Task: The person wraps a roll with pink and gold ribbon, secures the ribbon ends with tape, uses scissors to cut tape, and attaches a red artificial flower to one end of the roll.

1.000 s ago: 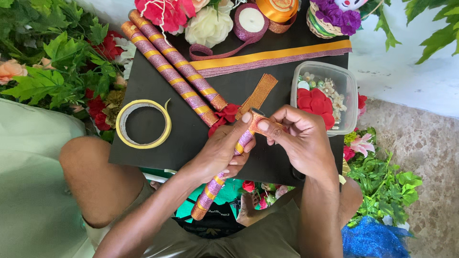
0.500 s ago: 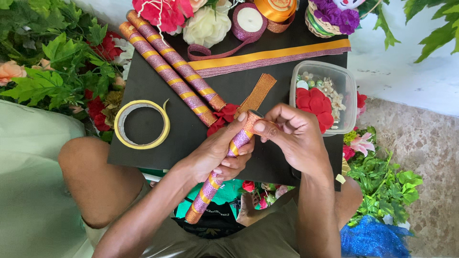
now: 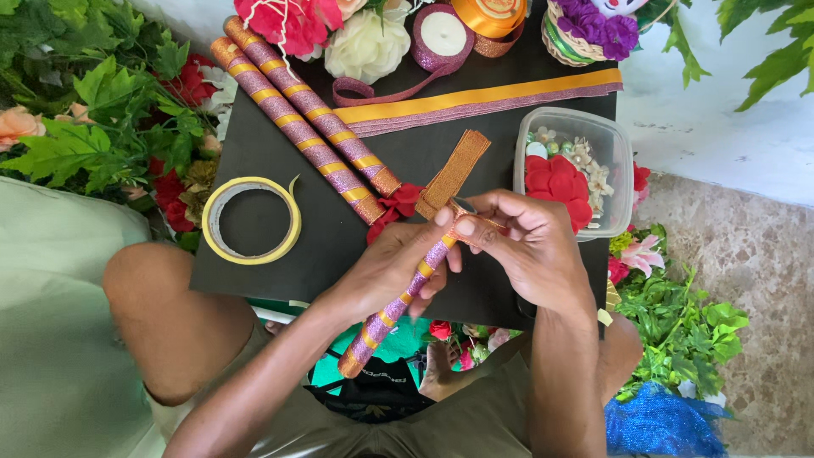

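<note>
Three wrapped sticks show in all, each wound in purple glitter ribbon with gold bands. Two finished sticks (image 3: 301, 123) lie side by side on the black board (image 3: 254, 165), touching, their long axes running from upper left down to lower right. The third stick (image 3: 398, 307) is held above the board's near edge; its long axis runs from lower left, near the person's lap, up to the right, its upper end pointing at the fingers of both hands.

The left hand (image 3: 386, 270) is wrapped around the stick's upper part, fingers curled closed on it. The right hand (image 3: 530, 242) meets it at the tip, thumb and forefinger pressed together, pinching the stick's top end, where a bit of orange ribbon shows.

One ring of yellow tape (image 3: 252, 220) lies flat on the board's left side. One strip of gold mesh ribbon (image 3: 454, 170) lies just beyond the hands, slanting like the held stick. Two long ribbon lengths (image 3: 483, 100), one orange and one purple, lie parallel across the board's far part. Two ribbon spools sit at the far edge: a purple spool (image 3: 443, 36) and an orange spool (image 3: 490, 13). One clear rectangular plastic tub (image 3: 610, 140) stands to the right, holding a red fabric flower (image 3: 555, 182) and small pale beads
</note>
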